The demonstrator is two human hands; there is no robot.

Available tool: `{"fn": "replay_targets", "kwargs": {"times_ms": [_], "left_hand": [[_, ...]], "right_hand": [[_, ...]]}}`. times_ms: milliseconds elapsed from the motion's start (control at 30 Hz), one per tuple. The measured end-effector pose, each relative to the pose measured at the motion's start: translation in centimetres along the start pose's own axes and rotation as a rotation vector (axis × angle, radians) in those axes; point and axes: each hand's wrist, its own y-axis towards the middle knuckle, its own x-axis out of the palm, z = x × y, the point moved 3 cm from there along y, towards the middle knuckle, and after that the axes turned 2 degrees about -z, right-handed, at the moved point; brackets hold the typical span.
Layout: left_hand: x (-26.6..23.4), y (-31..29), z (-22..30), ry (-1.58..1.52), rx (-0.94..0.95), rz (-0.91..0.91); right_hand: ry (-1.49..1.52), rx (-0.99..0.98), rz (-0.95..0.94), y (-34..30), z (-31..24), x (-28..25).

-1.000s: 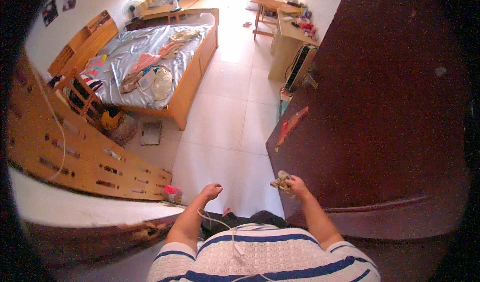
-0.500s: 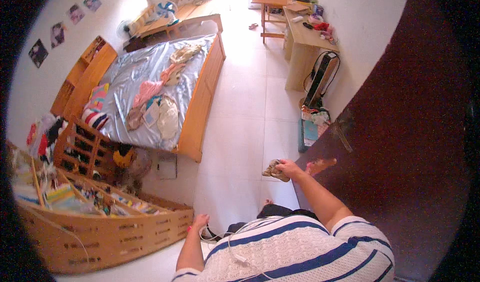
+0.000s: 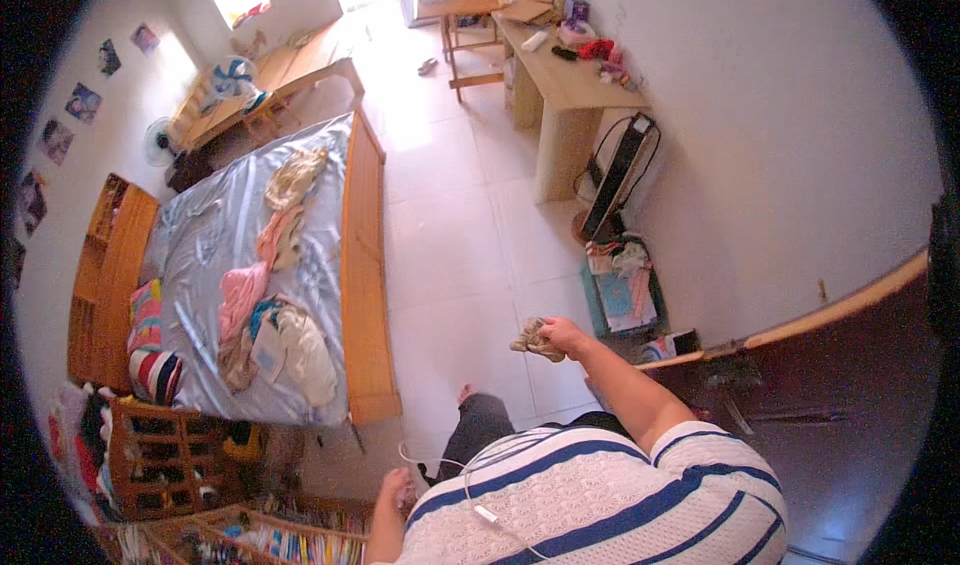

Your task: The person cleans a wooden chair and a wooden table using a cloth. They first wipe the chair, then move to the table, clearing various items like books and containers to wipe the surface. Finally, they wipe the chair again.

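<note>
My right hand (image 3: 563, 337) is closed on a small crumpled brown cloth (image 3: 539, 340), held out over the tiled floor in front of me. What kind of cloth it is, I cannot make out. Low at my left side hangs my left hand (image 3: 397, 486), close to a white cable (image 3: 485, 513) running down over my striped top. Its fingers are too small and blurred to read. To the left stands a wooden bed (image 3: 365, 255) with a shiny blue-grey sheet, and a pile of clothes (image 3: 300, 350) lies along it.
A dark reddish-brown door (image 3: 820, 445) is at my right. Beside the wall sit a teal bin of cloths (image 3: 597, 300) and a tall black appliance (image 3: 617, 180) near a cluttered desk (image 3: 565, 80). Shelving with books (image 3: 290, 545) stands at lower left. One slipper (image 3: 428, 67) lies on the floor ahead.
My view has turned right and I have moved forward past the door edge; the bed now appears nearer. The brown cloth stays in my right hand. My left hand hangs slightly lower in view.
</note>
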Motion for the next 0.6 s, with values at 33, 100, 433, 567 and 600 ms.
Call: {"fn": "replay_targets", "kwargs": {"times_ms": [33,100,433,567,600], "left_hand": [[-0.9,2.2,2.5,-0.254,-0.168,0.065],[-3.0,6.6,9.5,0.087,-0.188,0.066],[-0.8,24.3,40.6,0.319,0.194,0.015],[1.1,30.6,46.7,0.489,0.168,-0.097],[1.5,31.2,48.1,0.472,0.145,-0.086]], "right_hand": [[-0.024,-0.001,0.066,0.3,-1.4,-0.7],[-0.07,-0.017,0.198,1.0,-5.1,-2.8],[0.504,-0.039,0.573,10.3,-13.6,-9.7],[0.804,-0.096,0.557,18.8,-14.3,-17.4],[0.786,-0.132,0.551,20.1,-16.2,-18.5]]}}
